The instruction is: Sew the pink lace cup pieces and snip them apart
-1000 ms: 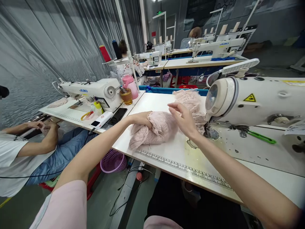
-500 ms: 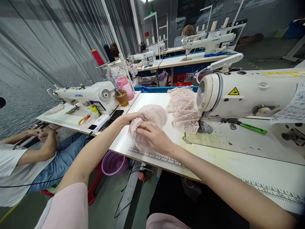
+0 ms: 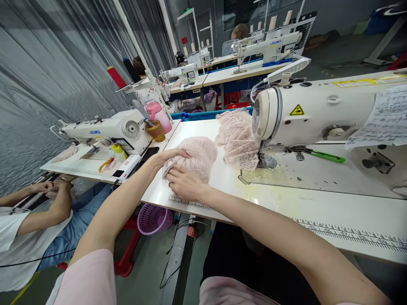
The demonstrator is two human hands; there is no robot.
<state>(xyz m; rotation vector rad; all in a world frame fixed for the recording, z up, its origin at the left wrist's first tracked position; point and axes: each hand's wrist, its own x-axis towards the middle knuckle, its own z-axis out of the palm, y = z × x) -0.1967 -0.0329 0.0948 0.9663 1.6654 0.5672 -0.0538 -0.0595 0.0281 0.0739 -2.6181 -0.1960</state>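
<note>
A bundle of pale pink lace fabric (image 3: 199, 154) lies near the left front corner of my white sewing table (image 3: 286, 203). My left hand (image 3: 170, 156) curls over its left top, fingers closed on the lace. My right hand (image 3: 184, 182) presses on the bundle's front edge, fingers gathered into the fabric just above the printed ruler strip (image 3: 190, 204). A second heap of pink lace (image 3: 238, 135) sits behind, reaching under the needle of my white sewing machine (image 3: 318, 114).
A green-handled tool (image 3: 327, 157) lies on the machine bed. To the left stands a neighbour's sewing machine (image 3: 108, 129) with a pink bottle (image 3: 157, 115), amber cup (image 3: 156, 130) and phone (image 3: 146, 156). A seated person (image 3: 34, 228) works there. A purple basket (image 3: 154, 219) sits on the floor.
My right hand came from the lace heap near the needle down to the front of the bundle. The bundle shifted toward the table's left front corner. My view swung right.
</note>
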